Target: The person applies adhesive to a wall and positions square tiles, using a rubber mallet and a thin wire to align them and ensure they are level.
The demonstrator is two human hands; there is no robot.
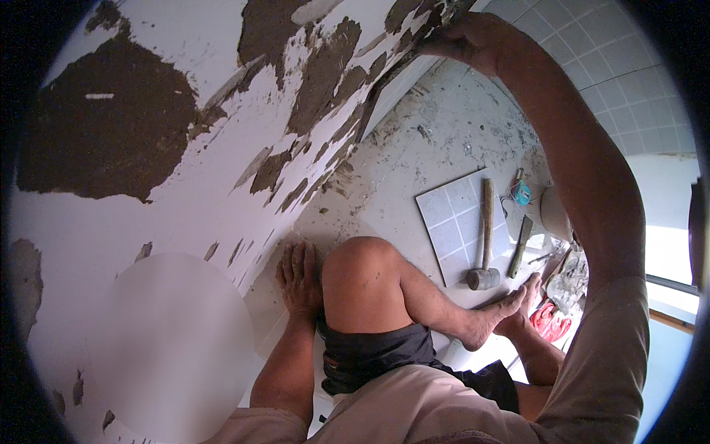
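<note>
My left hand [298, 275] rests flat on the floor beside my bent knee, fingers spread and holding nothing. Far up at the right, my right hand [473, 43] reaches to the broken edge of a white wall [222, 170] patched with rough brown mortar [103, 122]. Its fingers are curled in at that edge, and whatever they grip is hidden in shadow. On the floor lies a grey tile [447, 214] with a grid of pale lines. Across the tile rests a mallet [484, 278] with a wooden handle. Close by are a scraper [521, 248] and a teal tape measure [522, 193].
A round, dirty container [553, 211] stands behind my right forearm. Crumpled plastic [569, 281] and a red bundle [549, 320] lie by my feet. Small square tiles [592, 52] cover the far wall. Crumbs and dark smears mark the floor [436, 126] along the wall's foot.
</note>
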